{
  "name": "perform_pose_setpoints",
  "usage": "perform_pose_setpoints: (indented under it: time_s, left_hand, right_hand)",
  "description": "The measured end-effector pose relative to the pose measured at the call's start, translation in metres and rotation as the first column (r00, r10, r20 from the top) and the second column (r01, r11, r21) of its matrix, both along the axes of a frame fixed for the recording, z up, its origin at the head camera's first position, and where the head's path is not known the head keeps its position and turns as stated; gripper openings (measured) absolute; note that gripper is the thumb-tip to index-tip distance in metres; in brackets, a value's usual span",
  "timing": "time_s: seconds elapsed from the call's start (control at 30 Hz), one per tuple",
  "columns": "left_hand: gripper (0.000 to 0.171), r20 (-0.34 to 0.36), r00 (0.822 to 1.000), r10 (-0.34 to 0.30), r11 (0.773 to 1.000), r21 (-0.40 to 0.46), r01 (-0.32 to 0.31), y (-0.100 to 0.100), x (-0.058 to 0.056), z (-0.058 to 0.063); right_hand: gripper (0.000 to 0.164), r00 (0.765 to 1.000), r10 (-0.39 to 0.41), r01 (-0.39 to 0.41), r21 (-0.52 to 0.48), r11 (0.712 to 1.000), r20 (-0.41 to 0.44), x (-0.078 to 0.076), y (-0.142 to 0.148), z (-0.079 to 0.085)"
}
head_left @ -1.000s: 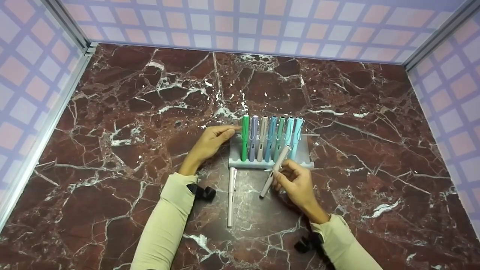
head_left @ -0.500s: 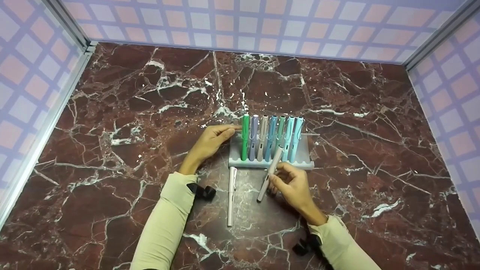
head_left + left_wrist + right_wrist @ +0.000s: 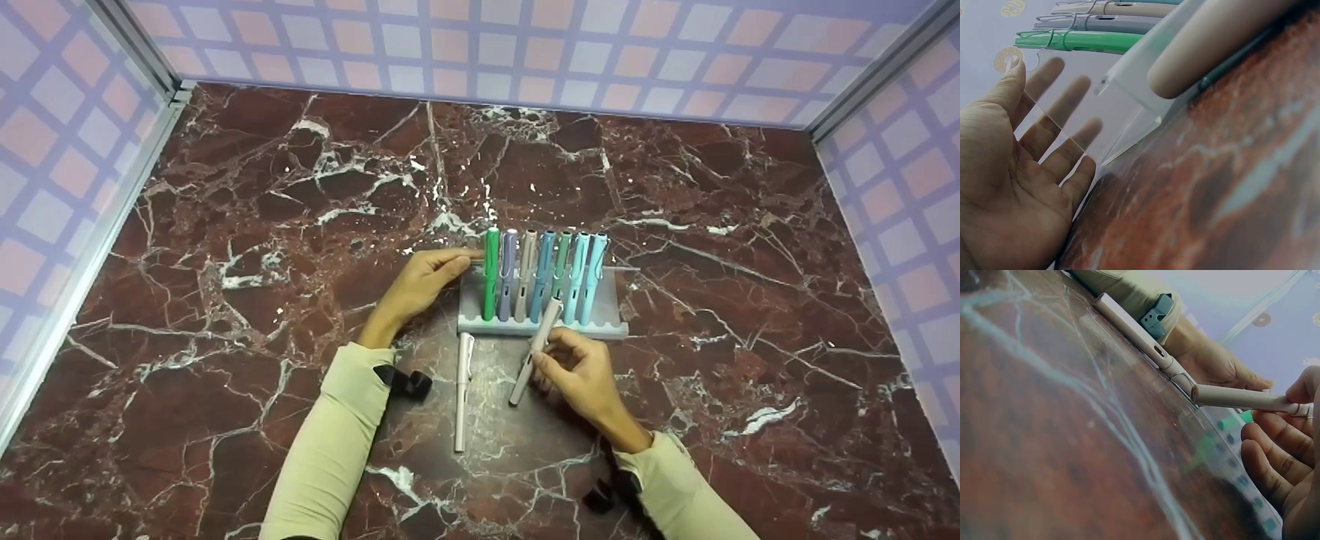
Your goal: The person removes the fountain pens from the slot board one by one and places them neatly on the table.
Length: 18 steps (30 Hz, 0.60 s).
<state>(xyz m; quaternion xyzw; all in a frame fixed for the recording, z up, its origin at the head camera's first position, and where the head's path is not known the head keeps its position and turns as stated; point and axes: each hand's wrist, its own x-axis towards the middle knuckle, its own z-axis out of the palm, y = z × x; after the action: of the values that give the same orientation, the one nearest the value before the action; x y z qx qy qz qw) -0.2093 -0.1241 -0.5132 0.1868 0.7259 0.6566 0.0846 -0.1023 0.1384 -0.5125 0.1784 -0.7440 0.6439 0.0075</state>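
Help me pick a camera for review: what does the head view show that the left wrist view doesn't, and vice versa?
Only head view: the person's right hand and two light-blue pens at the row's right end.

Only left wrist view: the palm side of the left hand and a tan ring-shaped print on the pale wall.

Both: the left hand itself, the bright green pen, the lavender pen and the clear plastic pen holder.

Green pen (image 3: 490, 277), white-veined maroon tabletop (image 3: 225, 405)
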Motion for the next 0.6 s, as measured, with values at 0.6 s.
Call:
perform_pose_setpoints:
  time_s: [0.6]
  left_hand:
    - [0.030,-0.036,0.999,-0.006,1.000,0.002,0.006,0.0004,0.0004,0.0014]
  right_hand:
    - [0.009,0.998,0.068,-0.068,0.037,0.997,-0.007,0.0067,-0.0083,-0.0003]
